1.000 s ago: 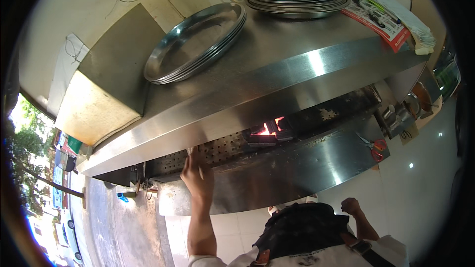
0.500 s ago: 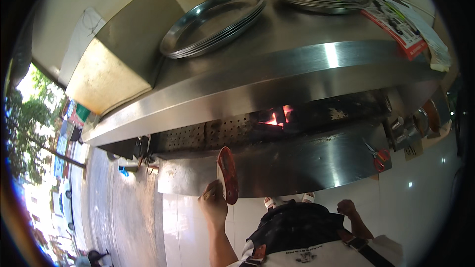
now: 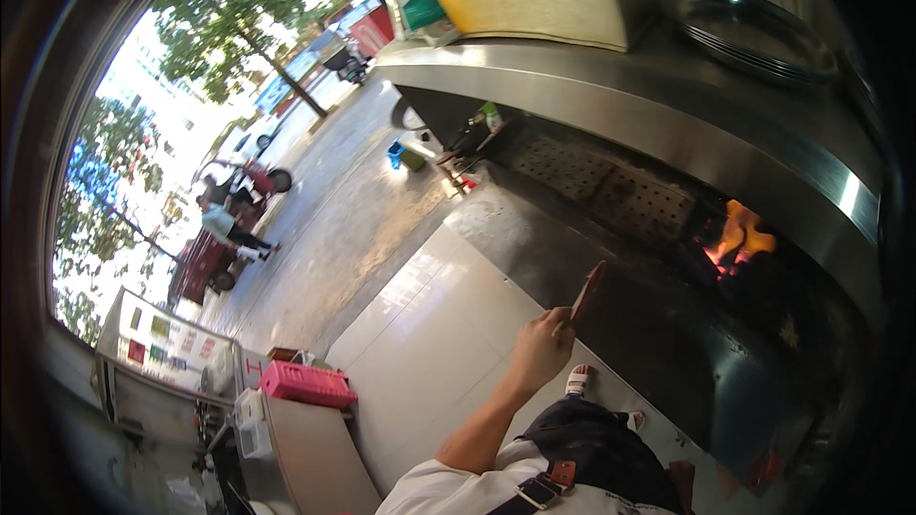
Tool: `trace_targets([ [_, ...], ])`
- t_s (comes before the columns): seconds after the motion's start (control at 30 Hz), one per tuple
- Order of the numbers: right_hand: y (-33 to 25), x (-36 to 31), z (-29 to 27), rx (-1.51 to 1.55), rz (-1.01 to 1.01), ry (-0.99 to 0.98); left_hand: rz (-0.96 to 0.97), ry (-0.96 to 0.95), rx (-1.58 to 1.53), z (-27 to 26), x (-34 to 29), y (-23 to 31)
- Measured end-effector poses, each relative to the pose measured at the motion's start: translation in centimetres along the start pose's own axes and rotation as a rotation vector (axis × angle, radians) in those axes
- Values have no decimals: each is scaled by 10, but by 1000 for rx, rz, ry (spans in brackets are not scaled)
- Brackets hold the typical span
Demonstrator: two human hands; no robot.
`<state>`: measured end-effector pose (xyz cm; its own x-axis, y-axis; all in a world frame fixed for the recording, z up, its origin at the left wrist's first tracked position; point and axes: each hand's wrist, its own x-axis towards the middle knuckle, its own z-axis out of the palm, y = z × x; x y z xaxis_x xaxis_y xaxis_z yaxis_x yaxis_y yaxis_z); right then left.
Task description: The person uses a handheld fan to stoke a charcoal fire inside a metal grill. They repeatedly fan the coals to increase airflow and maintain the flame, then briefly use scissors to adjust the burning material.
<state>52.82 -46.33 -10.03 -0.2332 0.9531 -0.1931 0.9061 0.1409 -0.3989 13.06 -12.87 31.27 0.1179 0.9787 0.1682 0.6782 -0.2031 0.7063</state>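
Observation:
My left hand (image 3: pixel 544 351) is closed around a flat, thin, reddish-brown object (image 3: pixel 590 292), seen nearly edge-on now. Half a second ago it showed a long, rounded red face with a pale side; its exact kind I cannot make out. The hand holds it up over the front ledge (image 3: pixel 639 324) of a steel grill, apart from the metal. To its right, flames (image 3: pixel 739 238) rise in the grill trough beside the perforated plates (image 3: pixel 563 162). I cannot find my right hand in this picture.
A stack of oval metal trays (image 3: pixel 754 33) sits on the steel shelf (image 3: pixel 611 76) above the grill. Red-handled scissors (image 3: pixel 765 469) lie on the ledge's right end. A pink crate (image 3: pixel 307 384) rests on a counter (image 3: pixel 315 448) at lower left. Outside, a person (image 3: pixel 221 224) stands by a red vehicle (image 3: pixel 198 265).
The view has swung left towards the street. My left hand still grips the reddish-brown object, which has turned from its broad face to its edge. My right hand has left the picture. Flames look larger.

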Motion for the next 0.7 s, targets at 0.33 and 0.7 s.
trace_targets([
  [0.33, -42, 25, -35, 1011, 930, 51, 116, 76, 319, -5, 1, -20],
  [0.7, -105, -36, 19, 465, 597, 184, 391, -108, 665, 60, 41, -121],
])
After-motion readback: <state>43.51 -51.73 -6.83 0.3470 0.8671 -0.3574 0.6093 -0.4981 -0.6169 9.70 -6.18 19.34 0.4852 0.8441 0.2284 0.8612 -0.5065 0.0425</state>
